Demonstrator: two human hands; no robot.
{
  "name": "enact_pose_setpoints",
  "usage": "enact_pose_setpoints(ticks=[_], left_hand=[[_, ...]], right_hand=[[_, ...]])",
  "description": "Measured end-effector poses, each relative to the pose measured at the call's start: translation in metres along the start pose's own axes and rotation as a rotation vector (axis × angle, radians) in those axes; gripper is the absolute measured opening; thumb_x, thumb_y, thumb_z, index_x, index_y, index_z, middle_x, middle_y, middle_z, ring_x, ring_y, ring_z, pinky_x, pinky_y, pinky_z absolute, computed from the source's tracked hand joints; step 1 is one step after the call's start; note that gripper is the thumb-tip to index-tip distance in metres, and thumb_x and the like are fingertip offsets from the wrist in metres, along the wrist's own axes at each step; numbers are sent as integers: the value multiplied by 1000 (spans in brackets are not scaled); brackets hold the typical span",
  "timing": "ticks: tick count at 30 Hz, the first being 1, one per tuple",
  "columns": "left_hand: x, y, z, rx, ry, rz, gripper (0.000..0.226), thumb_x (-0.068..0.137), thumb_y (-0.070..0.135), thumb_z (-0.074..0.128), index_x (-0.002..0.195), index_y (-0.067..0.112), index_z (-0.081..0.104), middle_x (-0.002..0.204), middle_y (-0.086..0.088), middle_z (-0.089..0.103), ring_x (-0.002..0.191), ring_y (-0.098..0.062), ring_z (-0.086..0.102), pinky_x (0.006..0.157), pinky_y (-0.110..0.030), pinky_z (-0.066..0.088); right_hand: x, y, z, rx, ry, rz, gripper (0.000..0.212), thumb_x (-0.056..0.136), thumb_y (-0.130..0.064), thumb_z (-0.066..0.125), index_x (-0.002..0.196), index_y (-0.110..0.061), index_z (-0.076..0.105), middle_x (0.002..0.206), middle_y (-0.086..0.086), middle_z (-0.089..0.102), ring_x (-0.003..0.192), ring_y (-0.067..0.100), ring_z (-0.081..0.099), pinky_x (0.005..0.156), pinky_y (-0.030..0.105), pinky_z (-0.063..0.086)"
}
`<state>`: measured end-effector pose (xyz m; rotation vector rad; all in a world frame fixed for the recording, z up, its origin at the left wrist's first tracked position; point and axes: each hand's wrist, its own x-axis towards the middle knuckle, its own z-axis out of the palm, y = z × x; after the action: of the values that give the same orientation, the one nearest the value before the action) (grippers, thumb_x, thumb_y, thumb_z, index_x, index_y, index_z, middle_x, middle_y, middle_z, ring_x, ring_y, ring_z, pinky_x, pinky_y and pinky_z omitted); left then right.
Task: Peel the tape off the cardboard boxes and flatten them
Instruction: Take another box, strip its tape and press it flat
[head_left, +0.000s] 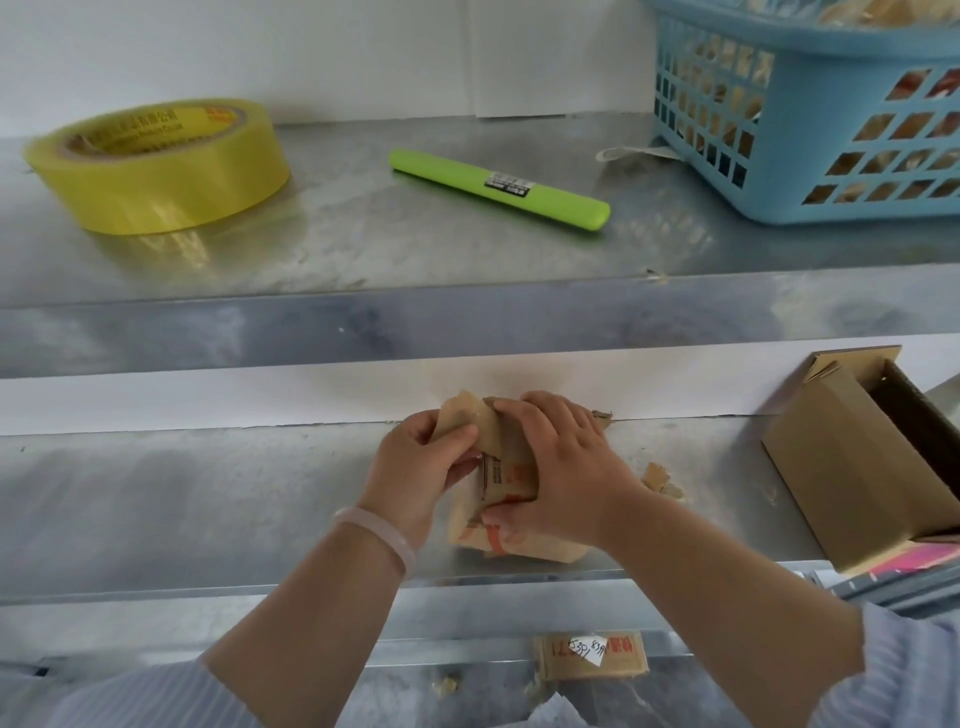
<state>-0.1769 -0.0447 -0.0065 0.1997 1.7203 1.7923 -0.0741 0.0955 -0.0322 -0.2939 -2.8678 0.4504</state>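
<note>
1. Far left on the upper shelf you have a yellow tape roll lying flat, with a green utility knife to its right, well apart from it.
2. Your left hand wears a pale bracelet at the wrist. Its grip is narrow: thumb and fingers pinch a loose strip of brown tape that curls up from the top of the box.
3. The small cardboard box sits between your two hands on the lower surface, near its front edge. It shows red and dark print on its side, and a flattened piece of cardboard lies under it.
4. Your right hand covers the box from above, fingers over its top and thumb pressed on its near side, so this grip is closed around the box.
5. Small cardboard scraps lie just right of that hand.
6. Below, another printed box with a white handwritten label rests on a lower level.
7. Further right an open brown carton lies tilted on the surface.
8. At the upper right a blue basket stands on the shelf, holding cardboard pieces.
</note>
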Motion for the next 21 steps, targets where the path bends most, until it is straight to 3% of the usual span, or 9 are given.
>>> enact_pose_setpoints(ticks=[5, 9, 12, 17, 21], left_hand=[[2, 11, 8, 65, 59, 133, 7, 86, 14, 69, 90, 8, 71, 91, -14, 73, 93, -28, 69, 85, -40, 56], [0, -2, 17, 23, 65, 80, 7, 88, 12, 66, 92, 7, 70, 94, -14, 73, 96, -29, 68, 91, -46, 54], [0, -9, 27, -51, 23, 60, 9, 92, 11, 61, 97, 9, 68, 101, -13, 72, 101, -27, 67, 92, -44, 53], [1, -4, 35, -448, 51, -46, 16, 99, 7, 46, 101, 8, 62, 102, -14, 66, 91, -22, 67, 77, -35, 59], [6, -3, 31, -331, 27, -79, 17, 100, 6, 44, 108, 6, 59, 112, -17, 63, 95, -22, 65, 79, -36, 59]], right_hand=[[-3, -2, 5, 112, 220, 16, 109, 63, -84, 54, 150, -25, 23, 140, 3, 35, 129, 21, 34, 111, 37, 28], [-16, 7, 20, 178, 219, 47, 105, 70, -80, 53, 153, -26, 17, 139, 6, 35, 128, 25, 38, 107, 43, 40], [-22, 15, 23, 246, 235, 76, 102, 72, -81, 49, 152, -30, 13, 138, 6, 35, 127, 27, 39, 104, 42, 40], [-36, 37, 19, 308, 222, 147, 102, 72, -84, 46, 152, -35, 7, 140, 5, 30, 127, 24, 37, 102, 40, 41], [-43, 47, 13, 341, 168, 163, 103, 68, -83, 51, 150, -41, 4, 141, -3, 25, 128, 20, 36, 101, 41, 45]])
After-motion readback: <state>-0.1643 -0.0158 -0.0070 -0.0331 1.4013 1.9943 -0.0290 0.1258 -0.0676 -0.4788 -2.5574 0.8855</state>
